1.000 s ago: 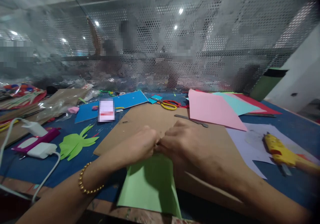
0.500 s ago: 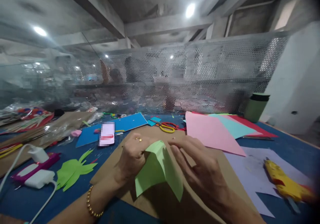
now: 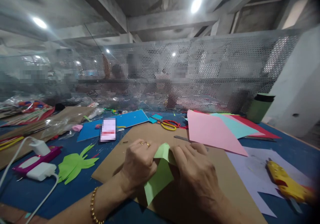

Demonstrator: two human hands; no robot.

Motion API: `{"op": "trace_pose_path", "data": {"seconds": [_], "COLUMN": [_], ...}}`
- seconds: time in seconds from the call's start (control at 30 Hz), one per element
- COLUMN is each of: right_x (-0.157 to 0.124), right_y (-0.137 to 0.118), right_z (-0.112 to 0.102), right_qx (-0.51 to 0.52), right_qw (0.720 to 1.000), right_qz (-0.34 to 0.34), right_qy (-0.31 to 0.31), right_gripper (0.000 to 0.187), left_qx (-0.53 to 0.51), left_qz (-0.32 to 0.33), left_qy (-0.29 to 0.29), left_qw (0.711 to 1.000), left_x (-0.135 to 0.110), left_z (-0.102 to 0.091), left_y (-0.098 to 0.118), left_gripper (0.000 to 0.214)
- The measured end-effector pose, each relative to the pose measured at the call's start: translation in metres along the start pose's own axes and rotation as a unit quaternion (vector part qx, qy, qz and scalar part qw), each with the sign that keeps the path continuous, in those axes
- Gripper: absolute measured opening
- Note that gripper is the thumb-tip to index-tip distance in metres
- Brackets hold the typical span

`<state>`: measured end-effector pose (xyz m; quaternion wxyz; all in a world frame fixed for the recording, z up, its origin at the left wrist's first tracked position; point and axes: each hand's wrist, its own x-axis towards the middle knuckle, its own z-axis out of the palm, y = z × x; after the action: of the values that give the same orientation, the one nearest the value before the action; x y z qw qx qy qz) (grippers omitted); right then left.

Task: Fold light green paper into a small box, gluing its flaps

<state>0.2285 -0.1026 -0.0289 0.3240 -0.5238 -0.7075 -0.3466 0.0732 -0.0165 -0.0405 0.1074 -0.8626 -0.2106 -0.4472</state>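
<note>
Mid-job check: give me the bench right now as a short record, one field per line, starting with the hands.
Left hand: holds the left side of the green paper
Right hand: holds its right side
Green paper: bent, between the hands
Beneath: brown sheet on the blue tabletop
Left: cut green shape, white plugs at a purple power strip
Right: pink sheet, yellow glue gun partly on a lilac sheet
Beyond the hands: yellow scissors handle

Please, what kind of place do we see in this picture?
It is probably a craft workshop: pink paper, scissors and what looks like a yellow glue gun are spread over the worktable.
</note>
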Motion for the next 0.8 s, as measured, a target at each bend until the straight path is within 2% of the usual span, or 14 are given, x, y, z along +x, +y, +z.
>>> {"op": "trace_pose_path", "data": {"seconds": [0.1, 0.5, 0.8], "right_x": [0.0017, -0.0003, -0.0001], "right_y": [-0.0009, -0.0041, -0.0067], "right_z": [-0.0040, -0.0045, -0.0047], "right_qx": [-0.013, -0.012, -0.011], "right_qw": [1.000, 0.998, 0.999], "right_qz": [-0.020, -0.065, -0.040], "right_qy": [0.006, 0.011, -0.013], "right_gripper": [0.033, 0.030, 0.031], "left_qx": [0.001, 0.001, -0.038], "left_qz": [-0.010, -0.033, -0.057], "left_qy": [-0.008, -0.018, -0.021], "left_qw": [1.000, 0.999, 0.997], "left_x": [0.0004, 0.0010, -0.0011], "left_z": [-0.0015, -0.0052, -0.0007], "left_y": [0.0016, 0.0072, 0.0063], "left_gripper": [0.016, 0.016, 0.018]}}
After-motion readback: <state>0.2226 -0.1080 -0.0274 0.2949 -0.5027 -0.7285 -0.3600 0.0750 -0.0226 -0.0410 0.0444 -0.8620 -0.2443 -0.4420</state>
